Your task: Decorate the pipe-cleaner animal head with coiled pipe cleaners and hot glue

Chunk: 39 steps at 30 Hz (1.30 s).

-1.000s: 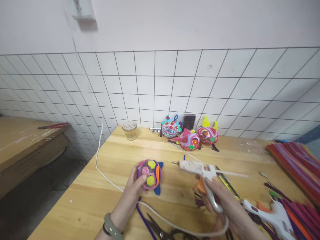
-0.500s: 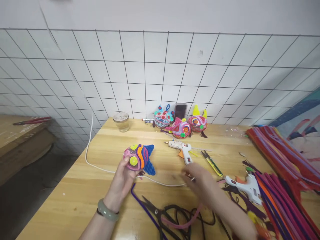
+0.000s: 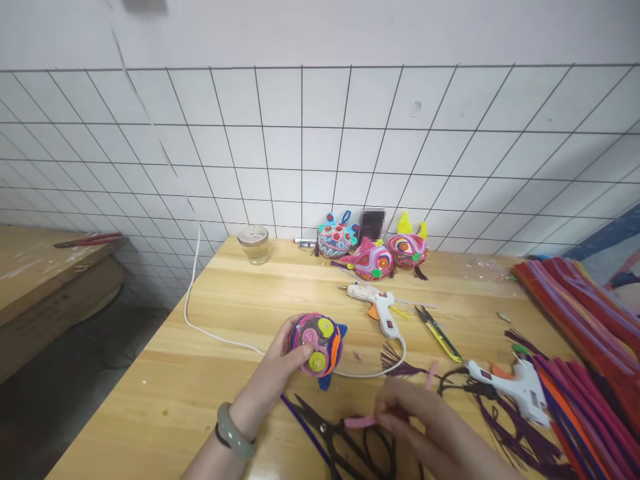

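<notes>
My left hand (image 3: 277,372), with a green bangle on the wrist, grips a small round craft figure (image 3: 316,340) made of coloured pipe cleaners, held just above the wooden table (image 3: 175,400). My right hand (image 3: 425,427) pinches a pink pipe cleaner (image 3: 363,421) near the table's front edge, right beside black scissors (image 3: 345,440). A white glue gun (image 3: 375,303) lies on the table behind both hands, its white cord (image 3: 220,340) trailing off to the left.
Three finished pipe-cleaner figures (image 3: 373,252) stand at the tiled wall beside a glass jar (image 3: 253,244). A second glue gun (image 3: 520,387), yellow snips (image 3: 440,333) and heaps of coloured pipe cleaners (image 3: 585,347) lie at the right. A brown box (image 3: 45,280) stands at the left.
My right hand has set the glue gun down on the table and moved toward me, taking hold of a pink pipe cleaner. My left hand turned the figure.
</notes>
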Available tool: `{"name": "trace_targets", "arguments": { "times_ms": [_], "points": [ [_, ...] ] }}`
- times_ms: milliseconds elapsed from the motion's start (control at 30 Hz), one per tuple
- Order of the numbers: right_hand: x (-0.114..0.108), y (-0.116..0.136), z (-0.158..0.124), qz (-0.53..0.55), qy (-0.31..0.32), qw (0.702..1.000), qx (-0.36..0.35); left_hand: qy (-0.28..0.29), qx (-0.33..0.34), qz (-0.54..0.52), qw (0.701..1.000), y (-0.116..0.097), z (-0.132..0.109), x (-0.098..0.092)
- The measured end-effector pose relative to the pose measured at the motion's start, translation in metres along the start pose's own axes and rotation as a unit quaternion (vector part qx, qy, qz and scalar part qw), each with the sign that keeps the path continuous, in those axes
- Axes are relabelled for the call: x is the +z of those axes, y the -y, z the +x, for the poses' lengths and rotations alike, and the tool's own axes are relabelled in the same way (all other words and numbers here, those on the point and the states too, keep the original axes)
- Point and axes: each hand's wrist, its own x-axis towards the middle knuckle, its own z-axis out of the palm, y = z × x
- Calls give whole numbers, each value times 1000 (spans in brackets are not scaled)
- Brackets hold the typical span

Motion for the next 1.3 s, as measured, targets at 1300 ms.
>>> {"name": "trace_targets", "arguments": {
  "times_ms": [1300],
  "points": [
    [15,3,37,-48,-173,976,-124,107,-62,126,984,-4,-5,7]
  ]
}}
